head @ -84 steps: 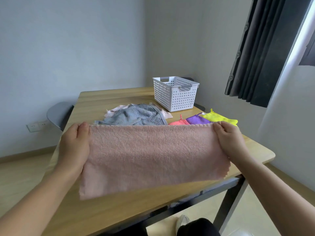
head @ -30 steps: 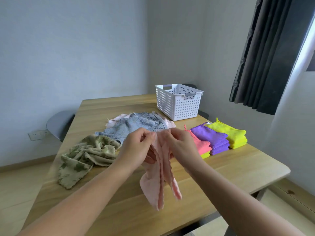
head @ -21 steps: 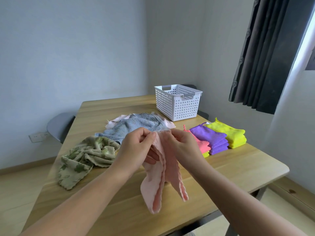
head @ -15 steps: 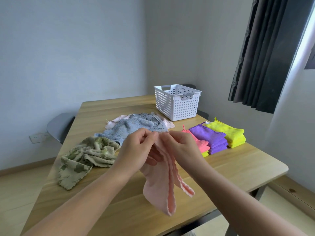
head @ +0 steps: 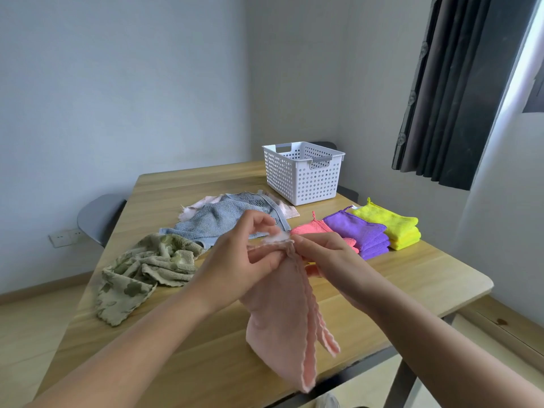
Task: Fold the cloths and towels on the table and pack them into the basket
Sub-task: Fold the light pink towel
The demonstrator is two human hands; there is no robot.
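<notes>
I count one basket (head: 306, 178), three folded stacks (head: 360, 231). My left hand (head: 235, 267), right hand (head: 329, 257): grip pinching one pink towel (head: 279, 328), top blurred.

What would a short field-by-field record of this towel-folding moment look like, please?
held: pale pink terry towel, hanging folded, top edge pinched by left hand and right hand
unfolded: crumpled green patterned towel; grey-blue towel
folded: yellow cloth stack; purple cloth stack; coral folded cloth
basket: white perforated plastic basket, far end of wooden table
</notes>
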